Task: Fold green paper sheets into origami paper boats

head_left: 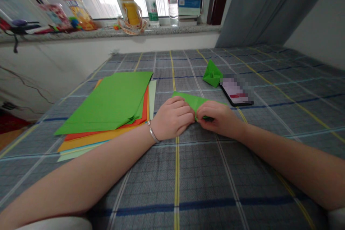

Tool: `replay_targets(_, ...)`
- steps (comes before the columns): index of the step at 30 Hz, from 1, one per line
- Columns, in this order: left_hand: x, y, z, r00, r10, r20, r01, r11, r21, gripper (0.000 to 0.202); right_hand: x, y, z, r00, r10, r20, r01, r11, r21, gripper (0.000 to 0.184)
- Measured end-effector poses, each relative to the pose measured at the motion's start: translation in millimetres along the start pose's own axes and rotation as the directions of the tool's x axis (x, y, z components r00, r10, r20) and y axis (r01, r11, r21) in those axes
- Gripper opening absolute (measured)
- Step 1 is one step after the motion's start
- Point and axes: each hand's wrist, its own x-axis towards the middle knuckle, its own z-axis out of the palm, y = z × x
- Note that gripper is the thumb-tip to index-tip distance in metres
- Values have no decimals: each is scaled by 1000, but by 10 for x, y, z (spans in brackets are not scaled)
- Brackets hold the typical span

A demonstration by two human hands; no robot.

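Note:
A folded piece of green paper (191, 100) lies on the checked cloth, its near part covered by both hands. My left hand (176, 115), with a silver bangle at the wrist, is closed on the paper's left side. From the right, my right hand (217, 116) pinches the same paper, fingertips almost touching those of the left. The near edge between the fingers is mostly hidden. Beyond my right hand stands a folded green paper shape (212, 74) with a pointed top.
A stack of coloured paper (107, 100), green uppermost, lies to the left. A phone (237, 91) rests beside the folded shape. Bottles (151, 1), a yellow container (131, 10) and boxes (190, 3) line the windowsill (161, 32). A grey curtain (258, 10) hangs at the right.

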Motion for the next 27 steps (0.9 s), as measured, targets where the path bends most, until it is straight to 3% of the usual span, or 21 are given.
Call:
replay_targets(5, -20, -58, -22, 995, -103, -16, 101, 991, -92, 19, -22, 91, -16, 997, 73, -9, -73, 997, -31, 9)
replay_targets(9, -33, -95, 3, 982, -182, -44, 170, 965, -197, 17, -34, 170, -45, 996, 65, -54, -64, 998, 10, 10)
replay_targets(20, -82, -187, 65, 921, -338, -191, 255, 898, -358, 15, -88, 285, -173, 983, 161, -85, -164, 986, -26, 10)
replay_targets(27, -121, -273, 71, 878, -401, -263, 341, 908, -243, 16, -123, 331, -267, 982, 165, -93, -171, 984, -58, 9)
